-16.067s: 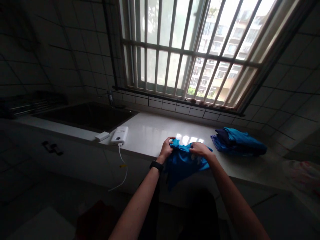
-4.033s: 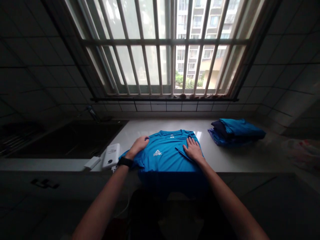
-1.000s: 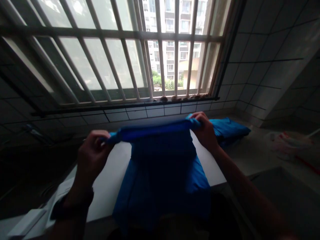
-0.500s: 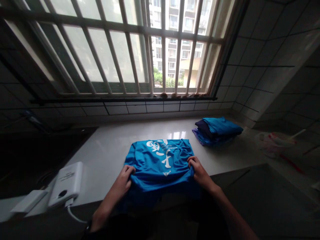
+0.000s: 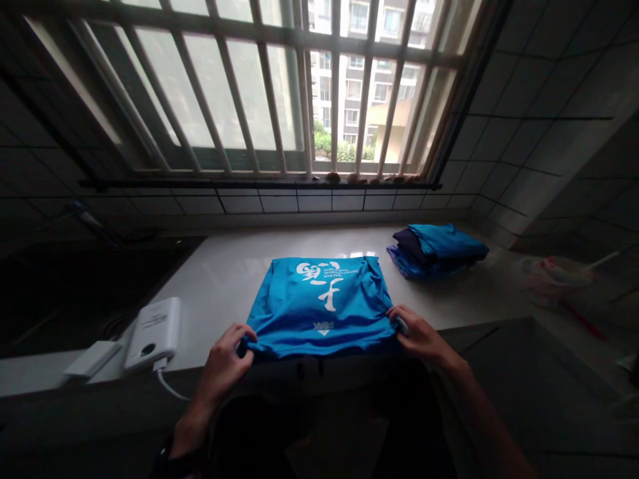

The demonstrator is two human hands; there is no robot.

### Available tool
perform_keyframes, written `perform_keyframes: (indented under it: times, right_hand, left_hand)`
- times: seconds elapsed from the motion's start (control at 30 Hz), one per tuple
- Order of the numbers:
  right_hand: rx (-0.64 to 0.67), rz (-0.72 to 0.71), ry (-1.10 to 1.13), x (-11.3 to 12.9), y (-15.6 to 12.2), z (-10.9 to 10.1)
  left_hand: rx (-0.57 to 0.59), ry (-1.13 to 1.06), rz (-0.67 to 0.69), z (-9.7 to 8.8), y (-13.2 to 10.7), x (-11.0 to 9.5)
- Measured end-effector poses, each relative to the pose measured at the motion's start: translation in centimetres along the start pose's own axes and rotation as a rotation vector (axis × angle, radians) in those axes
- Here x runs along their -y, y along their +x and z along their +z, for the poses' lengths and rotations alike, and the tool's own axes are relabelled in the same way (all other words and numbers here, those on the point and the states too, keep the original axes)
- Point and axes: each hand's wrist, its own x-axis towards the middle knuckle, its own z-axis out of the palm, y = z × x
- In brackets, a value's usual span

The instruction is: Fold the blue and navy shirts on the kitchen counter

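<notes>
A blue T-shirt (image 5: 299, 306) with white printed characters lies spread over the front of the counter, its sides folded inward. Its near edge is pulled taut between my two hands at the counter's front edge. My left hand (image 5: 228, 356) pinches the near left corner of the cloth. At the near right corner, my right hand (image 5: 413, 332) grips the fabric between thumb and fingers. Beyond my right hand sits a stack of folded clothes (image 5: 439, 247), blue on top with dark and purple layers below.
A white power bank (image 5: 154, 332) with a cable plugged in stands at the left, beside a smaller white box (image 5: 93, 359). The dark sink (image 5: 100, 293) is at far left. A plastic bag (image 5: 554, 276) lies at right. A barred window (image 5: 299, 100) is behind the counter (image 5: 234, 249).
The shirt's near part, which hung bunched over the edge, is now drawn up and stretched flatter. My hands have moved slightly apart, and more of the print shows. The view has tilted down.
</notes>
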Motion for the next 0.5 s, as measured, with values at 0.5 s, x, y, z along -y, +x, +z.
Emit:
perform_keyframes:
  times: [0.5]
  right_hand:
    - [-0.044, 0.230, -0.513, 2.1, -0.4, 8.2]
  left_hand:
    - [0.170, 0.409, 0.042, 4.7, 2.1, -2.1]
